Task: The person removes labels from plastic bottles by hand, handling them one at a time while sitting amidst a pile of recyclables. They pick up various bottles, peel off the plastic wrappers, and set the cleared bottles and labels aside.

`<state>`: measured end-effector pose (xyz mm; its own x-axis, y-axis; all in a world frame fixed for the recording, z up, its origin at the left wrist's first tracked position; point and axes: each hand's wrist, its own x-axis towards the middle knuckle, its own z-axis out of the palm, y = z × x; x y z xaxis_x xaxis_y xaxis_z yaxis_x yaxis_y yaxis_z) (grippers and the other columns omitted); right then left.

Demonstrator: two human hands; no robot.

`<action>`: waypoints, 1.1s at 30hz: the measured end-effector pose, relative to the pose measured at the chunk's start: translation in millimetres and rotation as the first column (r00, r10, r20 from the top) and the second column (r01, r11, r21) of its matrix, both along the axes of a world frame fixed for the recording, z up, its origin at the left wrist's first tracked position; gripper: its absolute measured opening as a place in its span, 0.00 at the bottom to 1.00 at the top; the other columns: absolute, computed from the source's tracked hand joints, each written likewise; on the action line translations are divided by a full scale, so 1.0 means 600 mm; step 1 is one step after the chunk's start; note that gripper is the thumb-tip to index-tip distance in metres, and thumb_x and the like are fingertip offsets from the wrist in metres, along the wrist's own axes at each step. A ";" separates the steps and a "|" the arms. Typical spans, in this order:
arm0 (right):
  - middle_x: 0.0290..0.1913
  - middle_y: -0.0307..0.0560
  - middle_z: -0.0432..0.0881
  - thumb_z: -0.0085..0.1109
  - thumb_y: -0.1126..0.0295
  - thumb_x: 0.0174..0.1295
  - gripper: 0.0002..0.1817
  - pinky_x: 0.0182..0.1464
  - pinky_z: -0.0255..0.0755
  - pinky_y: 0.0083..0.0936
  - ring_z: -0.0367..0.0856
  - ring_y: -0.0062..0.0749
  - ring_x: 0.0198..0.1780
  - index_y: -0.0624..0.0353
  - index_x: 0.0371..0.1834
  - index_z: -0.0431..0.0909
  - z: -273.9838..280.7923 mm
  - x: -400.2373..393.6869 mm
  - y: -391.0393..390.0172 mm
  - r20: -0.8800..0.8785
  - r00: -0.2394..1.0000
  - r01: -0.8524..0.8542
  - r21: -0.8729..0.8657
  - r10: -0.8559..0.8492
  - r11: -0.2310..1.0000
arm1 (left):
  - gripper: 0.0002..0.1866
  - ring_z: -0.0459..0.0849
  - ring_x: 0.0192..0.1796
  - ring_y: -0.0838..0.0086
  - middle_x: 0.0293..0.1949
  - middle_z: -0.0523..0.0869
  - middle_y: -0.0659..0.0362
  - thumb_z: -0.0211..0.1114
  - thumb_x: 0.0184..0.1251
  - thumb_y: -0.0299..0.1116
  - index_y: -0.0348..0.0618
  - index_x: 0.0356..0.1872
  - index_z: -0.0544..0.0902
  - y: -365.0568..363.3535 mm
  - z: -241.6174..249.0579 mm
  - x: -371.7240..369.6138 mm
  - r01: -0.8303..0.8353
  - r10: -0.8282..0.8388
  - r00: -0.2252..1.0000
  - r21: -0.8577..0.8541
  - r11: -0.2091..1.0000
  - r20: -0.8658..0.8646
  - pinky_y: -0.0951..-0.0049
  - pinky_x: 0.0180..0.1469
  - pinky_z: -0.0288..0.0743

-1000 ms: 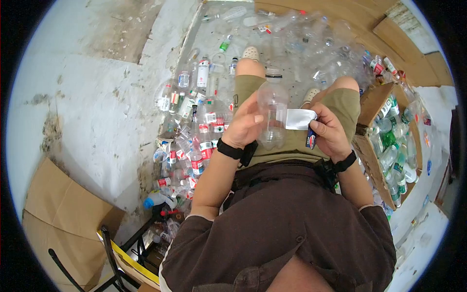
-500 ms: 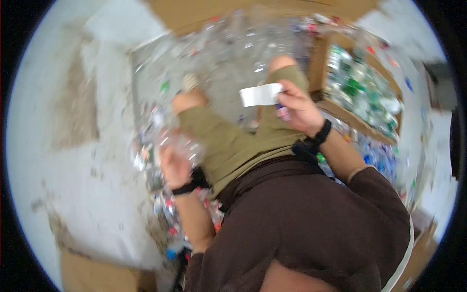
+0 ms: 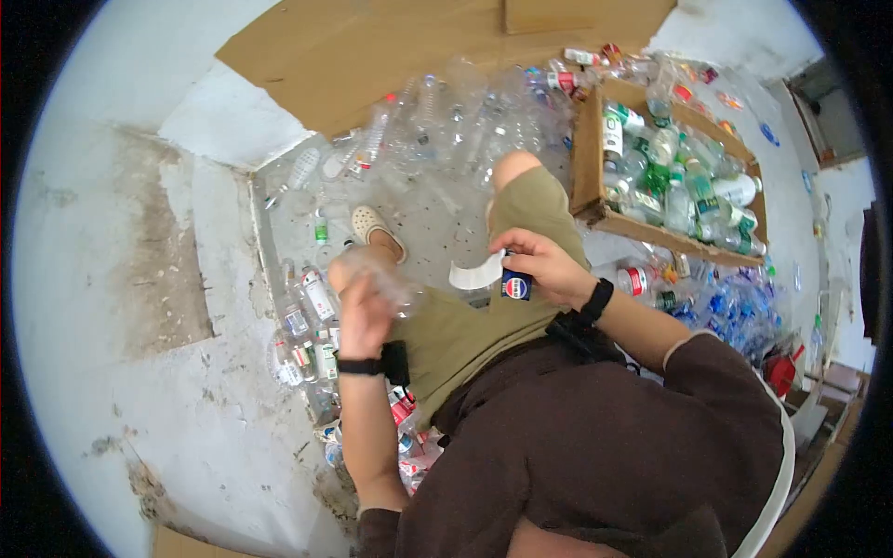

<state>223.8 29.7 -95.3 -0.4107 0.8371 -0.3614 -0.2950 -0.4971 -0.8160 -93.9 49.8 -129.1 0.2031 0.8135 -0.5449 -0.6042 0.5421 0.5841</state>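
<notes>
My right hand (image 3: 544,268) is over my right thigh, its fingers closed on a label (image 3: 516,285). The label's blue face with a round logo hangs below the fingers, and its white strip (image 3: 476,273) curls out to the left. Over my left thigh, my left hand (image 3: 366,316) is wrapped round a clear plastic bottle (image 3: 393,284), blurred by motion. No label shows on that bottle. Bottle and label are apart.
A cardboard box (image 3: 588,158) of green and clear bottles stands at the upper right. Clear bottles (image 3: 428,107) lie ahead along a cardboard sheet (image 3: 372,46). Labelled bottles (image 3: 316,296) lie at the left by the wall, and blue-tinted bottles (image 3: 735,312) at the right.
My right hand has moved down and left with the label, whose blue printed face now shows. My left hand has shifted slightly right with the bottle. The view has shifted as well.
</notes>
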 end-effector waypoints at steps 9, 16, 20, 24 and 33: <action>0.40 0.37 0.77 0.49 0.77 0.64 0.12 0.41 0.71 0.16 0.75 0.16 0.39 0.60 0.50 0.72 0.034 0.027 -0.024 -0.086 0.961 0.259 -0.047 -0.262 0.965 | 0.30 0.77 0.35 0.62 0.44 0.73 0.50 0.67 0.56 0.44 0.39 0.55 0.67 0.231 -0.167 0.120 0.151 -0.300 0.873 -0.370 0.916 -0.385 0.57 0.33 0.77; 0.37 0.36 0.77 0.48 0.76 0.65 0.11 0.36 0.74 0.16 0.76 0.16 0.34 0.60 0.50 0.72 0.033 0.055 -0.037 -0.035 0.915 0.399 -0.089 -0.403 0.913 | 0.40 0.75 0.50 0.61 0.52 0.70 0.47 0.65 0.58 0.42 0.40 0.67 0.54 0.236 -0.172 0.187 0.090 -0.234 0.757 -0.257 0.962 -0.610 0.60 0.48 0.76; 0.37 0.36 0.77 0.49 0.75 0.65 0.10 0.35 0.73 0.15 0.76 0.16 0.33 0.58 0.49 0.73 0.020 0.060 -0.025 -0.033 0.911 0.406 -0.103 -0.411 0.908 | 0.31 0.77 0.42 0.70 0.49 0.75 0.55 0.60 0.60 0.38 0.38 0.63 0.61 0.181 -0.132 0.149 0.328 -0.285 0.746 -0.040 0.944 -0.602 0.73 0.39 0.69; 0.37 0.36 0.77 0.50 0.74 0.65 0.08 0.33 0.73 0.17 0.77 0.17 0.35 0.56 0.46 0.72 0.000 0.056 -0.011 -0.024 0.959 0.276 -0.137 -0.282 0.951 | 0.20 0.77 0.51 0.70 0.51 0.78 0.55 0.55 0.66 0.32 0.37 0.58 0.70 0.069 0.006 0.103 0.422 -0.298 0.819 0.161 0.892 -0.490 0.72 0.52 0.70; 0.36 0.38 0.80 0.52 0.75 0.63 0.09 0.34 0.78 0.22 0.79 0.21 0.34 0.56 0.46 0.73 -0.011 0.088 0.022 0.009 0.909 0.414 -0.133 -0.417 0.900 | 0.15 0.79 0.44 0.75 0.48 0.80 0.56 0.56 0.66 0.28 0.40 0.53 0.74 -0.169 0.045 -0.097 -0.296 0.400 0.701 0.269 0.916 -0.590 0.75 0.48 0.73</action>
<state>276.7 42.8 -102.2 -0.0438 0.8798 -0.4733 -0.5125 -0.4264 -0.7453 -152.2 -51.5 -102.1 -0.4518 0.8343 -0.3159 -0.2060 0.2469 0.9469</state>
